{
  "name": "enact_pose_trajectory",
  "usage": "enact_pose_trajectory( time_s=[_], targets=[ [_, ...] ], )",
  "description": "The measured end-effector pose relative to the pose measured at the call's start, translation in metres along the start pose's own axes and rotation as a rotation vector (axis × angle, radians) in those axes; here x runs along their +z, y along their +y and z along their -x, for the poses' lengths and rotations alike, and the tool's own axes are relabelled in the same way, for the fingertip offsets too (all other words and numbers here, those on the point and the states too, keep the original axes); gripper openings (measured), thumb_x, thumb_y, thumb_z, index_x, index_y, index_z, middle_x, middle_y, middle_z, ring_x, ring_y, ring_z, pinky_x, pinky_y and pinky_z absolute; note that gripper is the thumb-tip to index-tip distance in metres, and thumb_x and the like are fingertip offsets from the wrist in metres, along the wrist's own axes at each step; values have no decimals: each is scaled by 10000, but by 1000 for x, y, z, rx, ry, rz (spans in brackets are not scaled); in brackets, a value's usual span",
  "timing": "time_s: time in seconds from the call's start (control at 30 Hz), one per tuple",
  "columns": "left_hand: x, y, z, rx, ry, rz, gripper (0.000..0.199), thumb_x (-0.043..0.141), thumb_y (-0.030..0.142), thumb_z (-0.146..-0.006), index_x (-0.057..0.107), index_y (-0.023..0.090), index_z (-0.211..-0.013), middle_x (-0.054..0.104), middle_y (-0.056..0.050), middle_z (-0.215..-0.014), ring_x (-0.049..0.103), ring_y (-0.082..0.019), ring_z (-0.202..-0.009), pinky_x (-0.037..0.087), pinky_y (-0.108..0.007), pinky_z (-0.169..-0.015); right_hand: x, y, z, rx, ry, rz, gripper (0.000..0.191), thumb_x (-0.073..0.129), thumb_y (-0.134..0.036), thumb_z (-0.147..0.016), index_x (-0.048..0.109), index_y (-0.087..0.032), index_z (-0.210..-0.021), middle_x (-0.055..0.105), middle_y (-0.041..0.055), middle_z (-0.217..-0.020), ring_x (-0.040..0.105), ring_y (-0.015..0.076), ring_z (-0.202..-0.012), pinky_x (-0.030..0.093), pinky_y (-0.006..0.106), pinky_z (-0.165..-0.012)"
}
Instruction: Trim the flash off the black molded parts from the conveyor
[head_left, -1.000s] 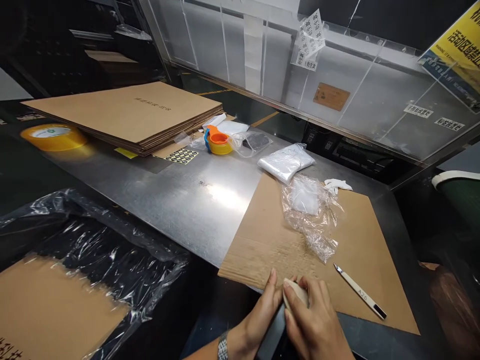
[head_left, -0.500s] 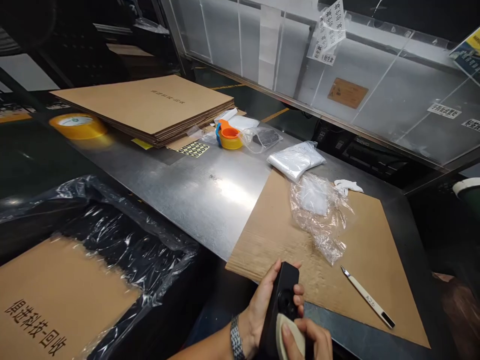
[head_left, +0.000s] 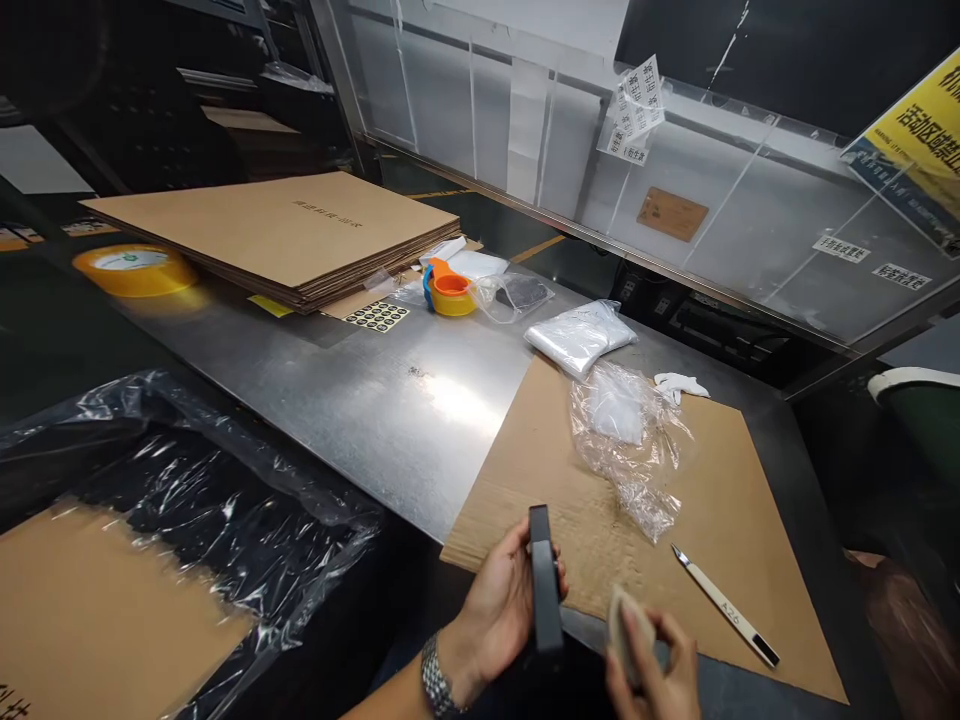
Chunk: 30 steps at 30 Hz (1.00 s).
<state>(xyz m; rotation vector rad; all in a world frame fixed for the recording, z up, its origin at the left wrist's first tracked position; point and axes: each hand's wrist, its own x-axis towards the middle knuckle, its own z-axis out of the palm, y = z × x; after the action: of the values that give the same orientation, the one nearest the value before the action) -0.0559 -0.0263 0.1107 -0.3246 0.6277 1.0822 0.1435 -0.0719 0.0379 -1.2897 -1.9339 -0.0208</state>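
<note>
My left hand [head_left: 504, 605], with a metal watch on its wrist, is wrapped round a black device [head_left: 545, 590] that is turned edge-on above the table's front edge. To its right, my right hand [head_left: 664, 670] pinches a beige pad [head_left: 628, 635], held apart from the device. Beyond both hands a cardboard sheet [head_left: 517, 470] lies on the metal table [head_left: 360, 400]. A crumpled clear bag [head_left: 649, 500] rests on the sheet, and a white pen-like tool [head_left: 724, 605] marked A26 lies to the right of my right hand.
Stacked flat cardboard [head_left: 285, 225] and yellow tape [head_left: 135, 270] are at the back left. An orange tape dispenser [head_left: 450, 288] and a white plastic-wrapped packet [head_left: 581, 337] sit further back. A bin lined with clear plastic [head_left: 300, 540] holds cardboard at the lower left.
The beige pad in my right hand has come away from the device and moved right. My left hand has turned the device so its narrow side shows. The camera view has shifted slightly.
</note>
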Motion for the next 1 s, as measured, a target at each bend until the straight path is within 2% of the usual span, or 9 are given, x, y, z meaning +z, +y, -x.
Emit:
enact_pose_trajectory(
  time_s=[0.03, 0.1, 0.2, 0.27, 0.33, 0.43, 0.53, 0.8, 1.0],
  targets=[
    [1, -1, 3, 56, -29, -39, 58, 565, 174, -797, 577, 117, -800, 589, -22, -622, 569, -137, -535, 486, -252, -558, 1, 14, -9, -10, -19, 25, 382, 585, -244, -823, 559, -215, -1203, 523, 131, -1053, 572, 252, -897, 516, 401, -705],
    [-1, -5, 8, 144, -67, -168, 203, 644, 81, -707, 579, 132, -892, 626, -16, -672, 600, -152, -583, 486, -264, -589, 6, 38, -26, -6, -68, 100, 406, 526, -309, -864, 529, -169, -1246, 510, 144, -1050, 540, 262, -944, 497, 431, -748],
    [-9, -12, 13, 198, 10, -400, 244, 682, 129, -661, 564, 151, -873, 613, 0, -615, 586, -159, -544, 460, -267, -526, 11, 52, -43, 19, -91, 224, 428, 501, -411, -867, 569, -149, -1198, 542, 153, -999, 509, 296, -951, 457, 517, -773],
    [-14, -16, 16, 205, 41, -505, 172, 670, 152, -649, 558, 156, -780, 586, 12, -572, 578, -150, -538, 441, -250, -514, 8, 41, -50, 40, -77, 171, 403, 502, -406, -867, 576, -161, -1179, 554, 151, -1020, 501, 299, -975, 440, 518, -796],
    [-16, -17, 18, 200, -61, -605, 138, 655, 154, -644, 560, 151, -743, 604, -6, -611, 603, -159, -605, 443, -245, -547, 0, 16, -57, 80, -127, -57, 309, 497, -327, -883, 574, -183, -1146, 552, 128, -1043, 524, 256, -977, 463, 425, -798],
    [-15, -18, 23, 106, -263, -717, 156, 617, 173, -664, 566, 142, -808, 648, -52, -704, 631, -183, -636, 450, -269, -568, -16, -25, -71, 112, -321, -479, 168, 494, -242, -885, 575, -209, -1028, 570, 76, -951, 575, 177, -839, 492, 278, -691],
    [-13, -18, 29, 17, -319, -789, 170, 554, 169, -690, 543, 151, -859, 646, -47, -702, 617, -160, -542, 439, -271, -538, -26, -46, -86, 116, -448, -653, 118, 495, -226, -881, 581, -220, -961, 570, 44, -851, 574, 160, -777, 487, 257, -656],
    [-15, -14, 35, -34, -322, -951, 196, 492, 142, -711, 520, 153, -904, 635, -42, -682, 571, -126, -548, 422, -254, -555, -34, -41, -91, 203, -607, -772, 104, 517, -254, -865, 600, -230, -923, 531, 29, -828, 552, 142, -736, 470, 255, -642],
    [-17, -18, 34, -66, -275, -983, 197, 508, 158, -663, 515, 153, -860, 623, -31, -639, 546, -119, -535, 407, -238, -536, -30, -40, -85, 230, -588, -806, 149, 527, -294, -860, 549, -209, -740, 518, 8, -737, 535, 146, -715, 449, 260, -641]
  ],
)
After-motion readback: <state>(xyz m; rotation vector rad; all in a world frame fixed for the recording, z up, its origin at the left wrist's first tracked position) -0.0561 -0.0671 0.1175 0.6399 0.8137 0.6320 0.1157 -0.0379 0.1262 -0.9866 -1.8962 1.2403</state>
